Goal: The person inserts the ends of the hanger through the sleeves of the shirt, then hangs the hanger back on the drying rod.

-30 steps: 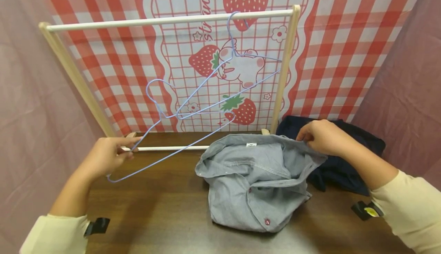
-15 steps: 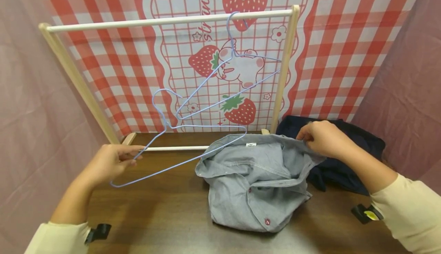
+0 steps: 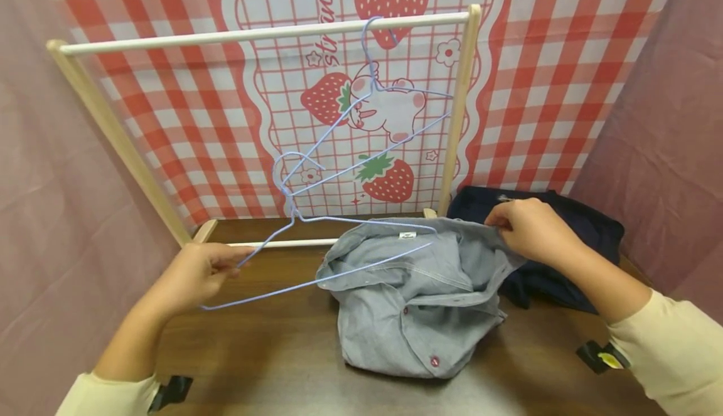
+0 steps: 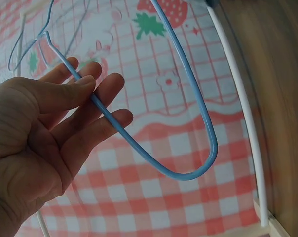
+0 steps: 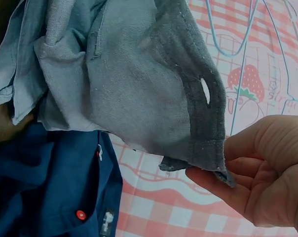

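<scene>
My left hand (image 3: 198,276) pinches one sloping arm of a light blue wire hanger (image 3: 361,221); the left wrist view shows thumb and fingers on the wire (image 4: 120,129). The hanger's far end lies over the opening of a grey button-front garment (image 3: 390,328); whether it touches the cloth I cannot tell. This garment has a white label (image 3: 407,236) inside its top edge and red buttons (image 3: 434,361) in front. My right hand (image 3: 531,228) grips the garment's top right edge. In the right wrist view its fingers pinch a cloth corner (image 5: 208,155) below a buttonhole.
A rack with a white top bar (image 3: 226,38) and wooden posts (image 3: 460,108) stands behind. From the bar hangs another blue wire hanger (image 3: 369,68). A navy garment (image 3: 593,224) lies at the right on the brown table (image 3: 254,359). A red checked cloth (image 3: 565,77) forms the backdrop.
My left hand has moved right and slightly down with the hanger, bringing its far end over the grey garment's opening. My right hand keeps its hold. The head view has shifted slightly.
</scene>
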